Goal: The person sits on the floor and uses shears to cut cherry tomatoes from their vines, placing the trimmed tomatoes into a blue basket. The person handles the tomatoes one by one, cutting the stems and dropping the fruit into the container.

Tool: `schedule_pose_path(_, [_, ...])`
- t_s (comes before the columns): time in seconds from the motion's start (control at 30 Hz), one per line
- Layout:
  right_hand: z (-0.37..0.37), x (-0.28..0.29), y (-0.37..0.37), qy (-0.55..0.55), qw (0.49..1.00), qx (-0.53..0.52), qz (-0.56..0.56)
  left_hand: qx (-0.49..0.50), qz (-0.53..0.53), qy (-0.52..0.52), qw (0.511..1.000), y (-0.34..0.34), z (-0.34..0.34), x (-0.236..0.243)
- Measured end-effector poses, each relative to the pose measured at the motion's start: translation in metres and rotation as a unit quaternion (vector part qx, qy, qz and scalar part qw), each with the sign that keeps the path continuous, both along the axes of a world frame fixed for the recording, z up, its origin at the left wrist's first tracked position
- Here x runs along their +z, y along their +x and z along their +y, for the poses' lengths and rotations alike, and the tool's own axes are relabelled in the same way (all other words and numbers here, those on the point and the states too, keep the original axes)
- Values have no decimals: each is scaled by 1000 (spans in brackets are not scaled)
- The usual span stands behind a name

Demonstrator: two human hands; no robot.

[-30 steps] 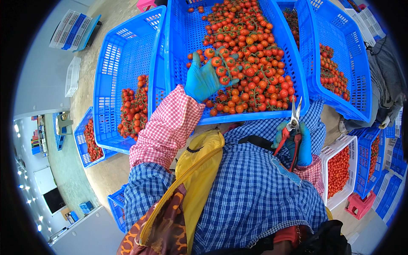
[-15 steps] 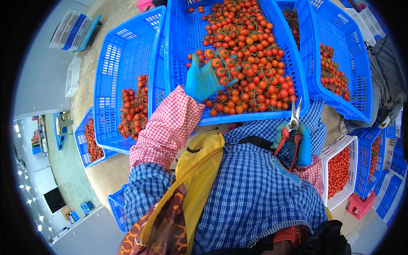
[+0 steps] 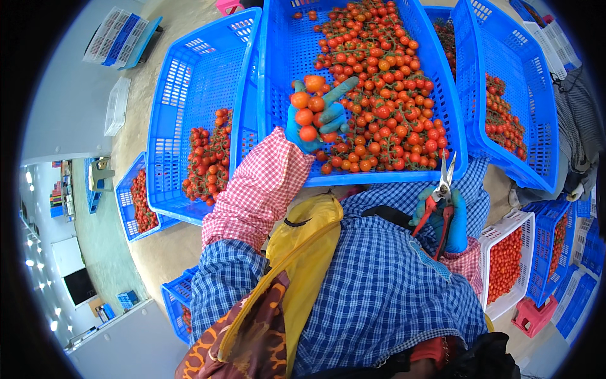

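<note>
My left hand (image 3: 332, 115), in a blue-green glove, is raised over the near left part of a large blue crate (image 3: 278, 44). It holds a bunch of cherry tomatoes (image 3: 304, 117) in the palm, with some fingers curled and the index finger stretched out. The crate holds a big heap of red and orange cherry tomatoes (image 3: 385, 88) on green stems. Close to my body at the right, below the crate's near edge, my gloved right hand (image 3: 456, 221) grips red-handled pruning shears (image 3: 442, 196). Their blades point up and stand apart.
Blue crates with cherry tomatoes stand at the left (image 3: 167, 120) and right (image 3: 514, 82) of the large one. A white crate (image 3: 529, 252) of loose tomatoes is at lower right, beside a red stool (image 3: 533, 316). A person in dark clothing (image 3: 571, 126) is at far right.
My left hand has come up from the heap with the bunch, its fingers folding in. My right hand keeps the shears in much the same pose. The whole view has shifted slightly.
</note>
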State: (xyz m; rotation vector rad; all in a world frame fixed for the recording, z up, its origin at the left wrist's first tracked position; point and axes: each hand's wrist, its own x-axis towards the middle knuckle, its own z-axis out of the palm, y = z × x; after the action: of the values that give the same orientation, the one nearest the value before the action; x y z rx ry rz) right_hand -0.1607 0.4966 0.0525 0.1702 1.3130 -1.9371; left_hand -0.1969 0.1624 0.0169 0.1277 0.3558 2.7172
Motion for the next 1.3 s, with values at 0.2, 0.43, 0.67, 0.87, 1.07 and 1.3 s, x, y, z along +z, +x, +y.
schedule_pose_path(0.2, [3,-4,1,-12,999,-19,-41,-18,-4,86,996,1,8,11])
schedule_pose_path(0.43, [-2,-1,4,-23,995,-49,-88,240,-12,-106,965,64,-80,12])
schedule_pose_path(0.67, [-13,-3,-1,6,999,12,-46,461,-244,-754,400,196,-213,-12])
schedule_pose_path(0.87, [-10,-6,2,8,999,-5,-50,112,-290,-936,167,154,-188,-50])
schedule_pose_path(1.07, [0,-3,1,-9,998,-25,-48,294,47,-944,144,81,-142,-1])
schedule_pose_path(1.3, [0,-3,3,16,1000,-19,-20,-208,383,-808,398,11,-13,-45])
